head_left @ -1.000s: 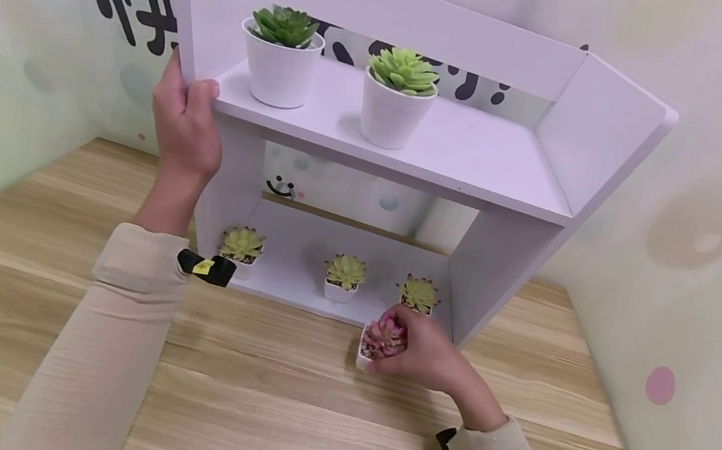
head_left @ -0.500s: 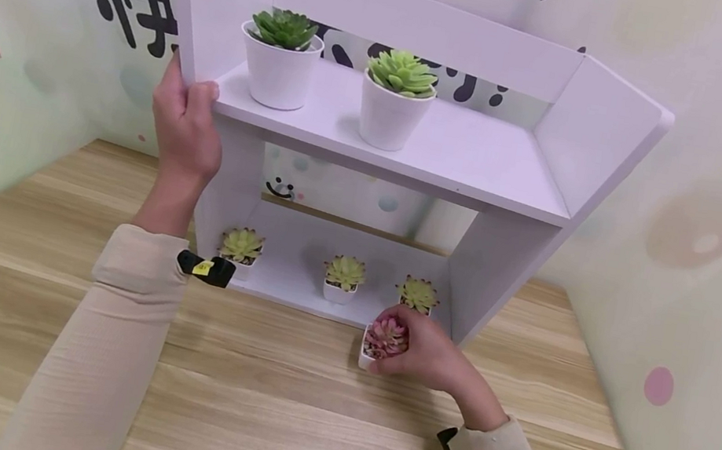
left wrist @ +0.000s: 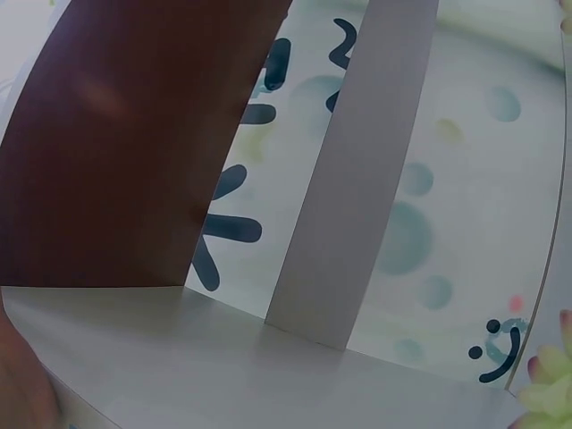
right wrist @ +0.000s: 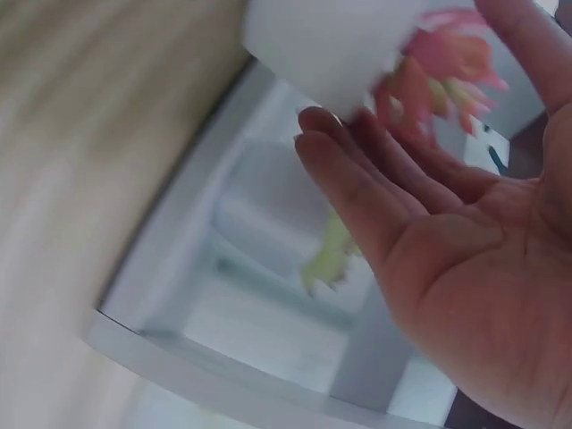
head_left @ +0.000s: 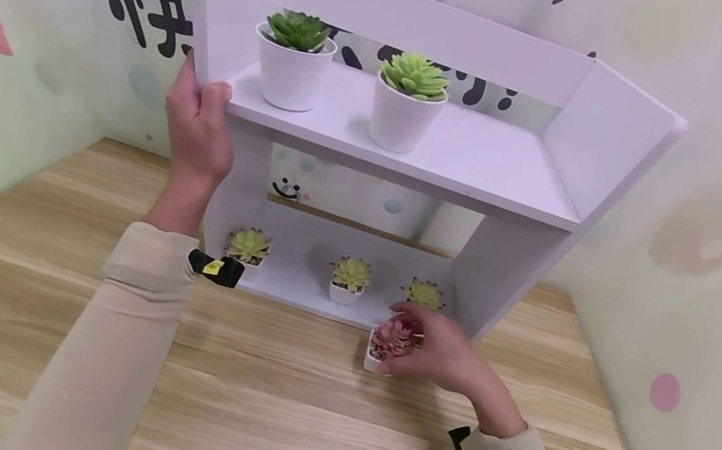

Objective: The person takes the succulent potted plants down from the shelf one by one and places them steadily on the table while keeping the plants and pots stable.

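In the head view my left hand (head_left: pixel 201 130) grips the left side of the white shelf (head_left: pixel 475 184), its thumb over the front edge of the upper board. Only a sliver of that hand shows in the left wrist view. On the table, before the shelf's lower right, stands a pink succulent (head_left: pixel 393 339) in a small square white pot. My right hand (head_left: pixel 447 351) is around its right side, thumb and fingers spread apart. In the right wrist view the fingers are fairly straight, with fingertips close to the white pot (right wrist: pixel 326 54); whether they touch it is unclear.
Three small yellow-green succulents stand on the lower board: left (head_left: pixel 248 246), middle (head_left: pixel 349 277) and right (head_left: pixel 424 294), the last partly behind my right hand. Above sit a dark green succulent (head_left: pixel 292 62) and a light green one (head_left: pixel 408 105) in round white pots. Walls close in behind.
My right fingers have loosened and spread away from the pink succulent, which stays on the table before the shelf. The left hand keeps its grip; the whole head view has shifted slightly.
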